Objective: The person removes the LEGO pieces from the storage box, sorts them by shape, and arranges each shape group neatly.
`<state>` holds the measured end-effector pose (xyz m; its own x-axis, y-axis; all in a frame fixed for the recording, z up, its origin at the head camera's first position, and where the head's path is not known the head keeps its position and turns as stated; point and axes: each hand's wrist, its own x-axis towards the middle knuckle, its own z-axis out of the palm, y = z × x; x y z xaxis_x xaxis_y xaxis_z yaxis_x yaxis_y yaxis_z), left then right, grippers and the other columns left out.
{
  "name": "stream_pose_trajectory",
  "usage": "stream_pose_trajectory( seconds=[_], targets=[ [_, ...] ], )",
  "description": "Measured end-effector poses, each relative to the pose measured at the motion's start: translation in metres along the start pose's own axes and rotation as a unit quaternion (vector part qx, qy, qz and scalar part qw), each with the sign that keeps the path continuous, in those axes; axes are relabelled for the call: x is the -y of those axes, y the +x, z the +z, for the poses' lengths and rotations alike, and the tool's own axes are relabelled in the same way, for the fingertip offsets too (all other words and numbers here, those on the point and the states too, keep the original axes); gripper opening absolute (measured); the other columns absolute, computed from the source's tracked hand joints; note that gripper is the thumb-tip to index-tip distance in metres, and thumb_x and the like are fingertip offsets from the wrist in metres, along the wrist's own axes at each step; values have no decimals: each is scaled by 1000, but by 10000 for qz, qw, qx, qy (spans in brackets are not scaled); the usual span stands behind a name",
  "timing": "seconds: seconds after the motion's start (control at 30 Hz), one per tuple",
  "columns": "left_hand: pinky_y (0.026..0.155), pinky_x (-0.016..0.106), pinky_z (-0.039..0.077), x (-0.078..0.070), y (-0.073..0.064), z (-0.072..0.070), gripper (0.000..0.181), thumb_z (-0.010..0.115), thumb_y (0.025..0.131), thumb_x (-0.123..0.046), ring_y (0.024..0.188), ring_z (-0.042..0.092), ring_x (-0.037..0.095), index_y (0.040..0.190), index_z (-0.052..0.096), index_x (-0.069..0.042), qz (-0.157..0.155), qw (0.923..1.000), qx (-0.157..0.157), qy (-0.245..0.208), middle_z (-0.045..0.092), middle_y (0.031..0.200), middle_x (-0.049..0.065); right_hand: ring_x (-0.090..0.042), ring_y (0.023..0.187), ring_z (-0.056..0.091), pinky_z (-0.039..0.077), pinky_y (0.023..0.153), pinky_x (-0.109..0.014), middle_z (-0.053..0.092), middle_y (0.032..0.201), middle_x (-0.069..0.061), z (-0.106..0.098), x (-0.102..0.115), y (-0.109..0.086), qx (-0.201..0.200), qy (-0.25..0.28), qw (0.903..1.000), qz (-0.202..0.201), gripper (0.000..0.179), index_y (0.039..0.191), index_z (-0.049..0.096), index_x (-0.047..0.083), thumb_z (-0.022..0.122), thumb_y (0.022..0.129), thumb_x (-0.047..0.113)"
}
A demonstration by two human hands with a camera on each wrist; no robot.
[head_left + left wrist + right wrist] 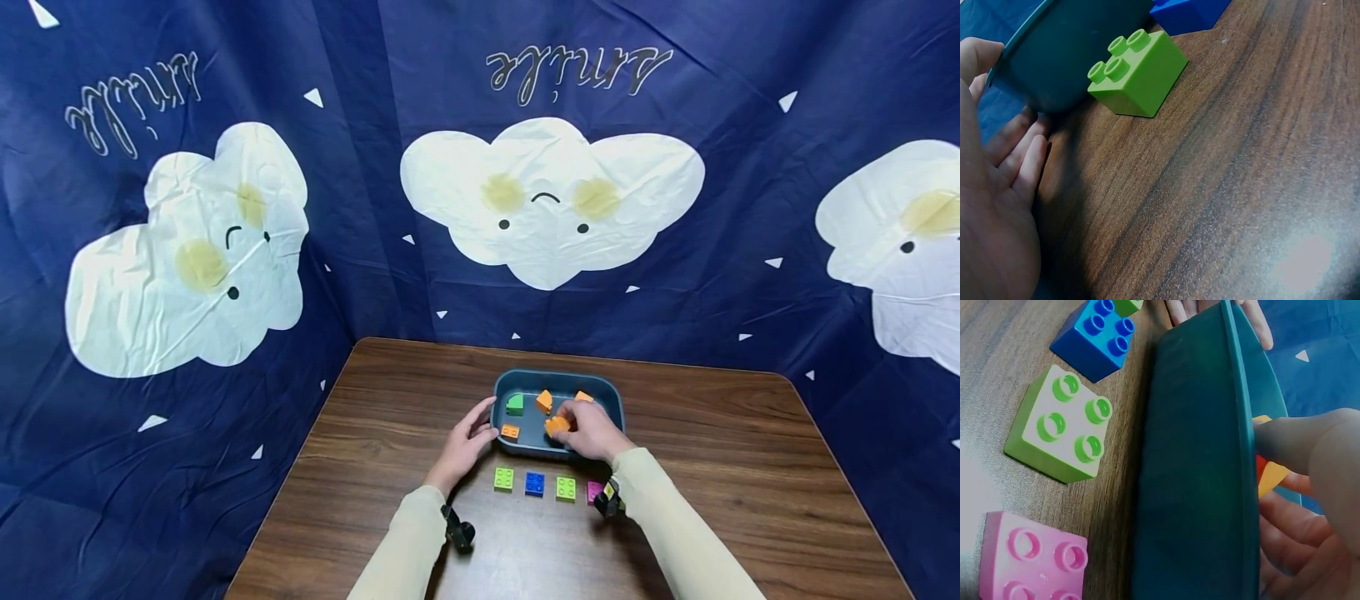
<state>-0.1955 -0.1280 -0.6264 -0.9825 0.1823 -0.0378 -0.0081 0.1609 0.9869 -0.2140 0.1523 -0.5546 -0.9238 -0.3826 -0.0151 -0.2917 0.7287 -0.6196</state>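
My right hand [596, 429] reaches into a dark teal tray [529, 432] and pinches an orange toy brick [557, 427] between thumb and fingers. In the right wrist view the tray wall partly hides that orange brick [1274, 478]. My left hand [461, 450] rests at the tray's left end, its fingers loosely extended and its thumb at the rim in the left wrist view. Around the held brick lie a green curved brick [514, 405], an orange brick [543, 402], another orange brick [510, 432] and one more [583, 397] behind my right hand.
In front of the tray, a row of studded bricks runs from left to right: lime green [503, 479], blue [535, 484], lime green [566, 489] and pink [594, 492]. The pink one is partly covered by my right wrist camera. A blue curtain [360, 208] hangs behind the wooden table [712, 450].
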Motion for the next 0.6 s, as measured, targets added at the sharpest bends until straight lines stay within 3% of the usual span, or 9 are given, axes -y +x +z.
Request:
stream_pose_trajectory(
  seconds=[0.3, 0.6],
  targets=[
    [116, 50, 45, 0, 1, 1, 57, 64, 105, -18, 142, 53, 34, 159, 48, -29, 30, 10000, -18, -40, 46, 162, 13, -11, 75, 56, 51, 67, -26, 62, 83, 6, -6, 2, -14, -502, 267, 9983, -129, 19, 103, 71, 13, 84, 91, 19],
    [116, 50, 46, -3, 0, 1, 55, 63, 106, -21, 142, 53, 33, 157, 49, -35, -93, 9999, -26, 58, 46, 163, 13, -9, 79, 61, 55, 73, -26, 66, 89, 8, -10, 17, -35, -727, 570, 9952, -334, 21, 105, 67, 17, 83, 92, 18]
  ],
)
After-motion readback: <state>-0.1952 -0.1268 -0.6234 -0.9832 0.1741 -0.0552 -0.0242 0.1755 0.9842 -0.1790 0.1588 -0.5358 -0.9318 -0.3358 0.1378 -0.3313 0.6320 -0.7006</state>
